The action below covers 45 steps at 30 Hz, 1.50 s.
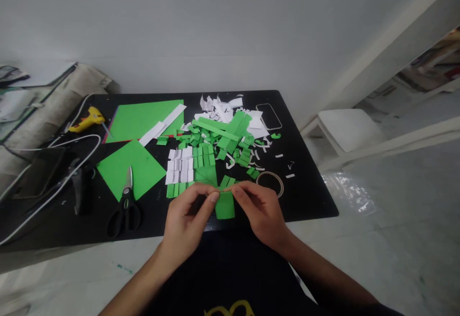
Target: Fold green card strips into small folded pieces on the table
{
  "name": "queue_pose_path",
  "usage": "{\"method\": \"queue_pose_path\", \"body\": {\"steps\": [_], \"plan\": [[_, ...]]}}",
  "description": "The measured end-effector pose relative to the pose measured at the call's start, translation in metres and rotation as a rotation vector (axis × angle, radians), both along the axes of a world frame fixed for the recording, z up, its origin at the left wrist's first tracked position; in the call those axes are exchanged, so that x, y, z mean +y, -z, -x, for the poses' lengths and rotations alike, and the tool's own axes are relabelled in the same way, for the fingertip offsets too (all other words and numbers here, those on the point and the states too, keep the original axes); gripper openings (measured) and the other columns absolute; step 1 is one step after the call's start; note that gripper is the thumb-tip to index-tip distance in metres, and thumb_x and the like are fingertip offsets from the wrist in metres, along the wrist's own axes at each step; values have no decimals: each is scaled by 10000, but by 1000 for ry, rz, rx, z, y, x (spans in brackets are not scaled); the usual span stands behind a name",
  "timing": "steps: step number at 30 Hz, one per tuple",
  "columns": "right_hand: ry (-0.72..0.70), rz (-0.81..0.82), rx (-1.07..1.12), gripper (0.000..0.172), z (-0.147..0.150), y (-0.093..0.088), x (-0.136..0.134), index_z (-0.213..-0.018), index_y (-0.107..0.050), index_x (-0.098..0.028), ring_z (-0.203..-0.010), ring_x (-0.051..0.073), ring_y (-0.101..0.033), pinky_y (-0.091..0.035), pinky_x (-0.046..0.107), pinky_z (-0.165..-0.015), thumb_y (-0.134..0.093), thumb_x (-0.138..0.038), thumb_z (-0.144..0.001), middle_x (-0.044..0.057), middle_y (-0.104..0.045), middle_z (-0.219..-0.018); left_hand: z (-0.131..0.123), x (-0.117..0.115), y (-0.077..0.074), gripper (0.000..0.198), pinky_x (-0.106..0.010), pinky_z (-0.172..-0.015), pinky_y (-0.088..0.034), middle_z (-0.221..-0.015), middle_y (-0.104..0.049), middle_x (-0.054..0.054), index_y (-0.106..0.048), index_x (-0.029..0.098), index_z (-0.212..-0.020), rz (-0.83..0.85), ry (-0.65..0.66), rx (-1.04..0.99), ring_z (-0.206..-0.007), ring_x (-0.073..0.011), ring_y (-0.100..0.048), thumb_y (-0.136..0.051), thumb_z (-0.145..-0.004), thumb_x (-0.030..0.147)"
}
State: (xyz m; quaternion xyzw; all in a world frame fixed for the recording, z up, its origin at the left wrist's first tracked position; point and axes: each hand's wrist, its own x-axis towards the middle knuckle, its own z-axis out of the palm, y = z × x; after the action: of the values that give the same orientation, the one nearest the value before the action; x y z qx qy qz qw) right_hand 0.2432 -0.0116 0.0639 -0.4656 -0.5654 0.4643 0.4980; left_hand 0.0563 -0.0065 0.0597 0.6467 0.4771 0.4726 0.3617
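Between my two hands, at the table's front edge, is a small green paper piece (225, 206). My left hand (189, 213) pinches its upper left corner between thumb and forefinger. On the other side my right hand (262, 210) grips the upper right corner the same way. The piece hangs down in front of my dark shirt. Just beyond my fingers lies a green sheet with rows of folded white paper pieces (179, 165) and folded green pieces (204, 155) on it. Another folded green piece (227, 181) sits right behind my fingertips.
Black-handled scissors (125, 206) rest partly on a green square (132, 167) at left. A yellow glue gun (88, 119) and white cable (53, 198) lie beyond. Green scraps (194, 139) and white scraps (219, 110) pile mid-table. A tape ring (281, 186) lies right; a white stool (347, 127) stands beyond.
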Motion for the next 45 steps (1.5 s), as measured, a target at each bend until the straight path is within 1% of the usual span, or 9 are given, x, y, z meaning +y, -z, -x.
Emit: {"method": "queue_pose_path", "body": {"steps": [7, 11, 14, 18, 21, 26, 31, 36, 45], "plan": [[-87, -20, -41, 144, -8, 2, 0, -1073, -800, -223, -930, 216, -792, -638, 336, -829, -722, -289, -972, 57, -838, -1016, 4, 6, 6, 207, -202, -603, -492, -758, -700, -3, -768, 197, -881, 279, -26, -272, -669, -124, -598, -760, -955, 390], [-141, -82, -17, 322, -7, 4, -2, -1245, -753, -248, -1121, 248, -769, -617, 404, -999, -778, -251, -924, 75, -812, -1203, 3, 9, 13, 243, -182, -602, -462, -744, -677, 8, -769, 199, -931, 443, 8, -472, -646, -102, -565, -803, -926, 439], [-134, -110, -31, 444, -4, 8, -2, -1304, -727, -263, -1140, 242, -760, -603, 410, -1038, -821, -196, -875, 66, -794, -1242, -1, 9, 16, 268, -189, -607, -467, -736, -672, 4, -763, 195, -932, 471, 17, -536, -650, -108, -566, -821, -904, 455], [-48, -54, -23, 274, -1, 10, -1, -1179, -776, -252, -1029, 215, -779, -627, 360, -941, -782, -187, -912, 44, -812, -1112, 2, 8, 17, 218, -205, -593, -475, -741, -682, 3, -766, 208, -1016, 387, 28, -390, -638, -121, -590, -753, -966, 420], [-15, -5, -1, 223, -2, 10, 0, -1127, -792, -253, -1003, 216, -784, -630, 354, -914, -800, -216, -907, 37, -822, -1075, 11, 4, 18, 235, -283, -867, -577, -1075, -783, -69, -772, 232, -1177, 265, 71, -302, -993, -208, -731, -705, -991, 359], [-13, 29, 68, 261, -3, 16, 1, -1131, -788, -279, -1068, 214, -768, -614, 341, -951, -852, -251, -880, 26, -813, -1124, 18, -5, 17, 729, -431, -1179, -478, -1623, -546, -100, -509, 308, -1585, 252, 333, -312, -1456, -351, -554, -757, -902, 366], [-52, 63, 142, 296, -3, 15, 2, -1109, -784, -299, -1061, 199, -753, -607, 330, -962, -883, -218, -842, 8, -795, -1093, 7, -4, 14, 411, -287, -884, -600, -1234, -759, -45, -696, 313, -1352, 212, 57, -204, -1054, -216, -746, -764, -947, 309], [-71, 110, 200, 312, -4, 13, 3, -1082, -776, -290, -1052, 195, -737, -610, 335, -961, -906, -209, -810, 9, -766, -1071, 7, 4, 12, 252, -204, -605, -545, -831, -710, 25, -767, 254, -1116, 311, -81, -237, -656, -124, -674, -821, -909, 387], [-87, 228, 354, 183, -1, 15, 4, -1028, -758, -250, -800, 140, -683, -628, 235, -621, -847, -253, -868, 18, -700, -997, 7, 4, 14, 281, -179, -631, -564, -962, -704, 40, -729, 262, -1093, 375, -108, -400, -656, -83, -691, -877, -864, 329]]}}
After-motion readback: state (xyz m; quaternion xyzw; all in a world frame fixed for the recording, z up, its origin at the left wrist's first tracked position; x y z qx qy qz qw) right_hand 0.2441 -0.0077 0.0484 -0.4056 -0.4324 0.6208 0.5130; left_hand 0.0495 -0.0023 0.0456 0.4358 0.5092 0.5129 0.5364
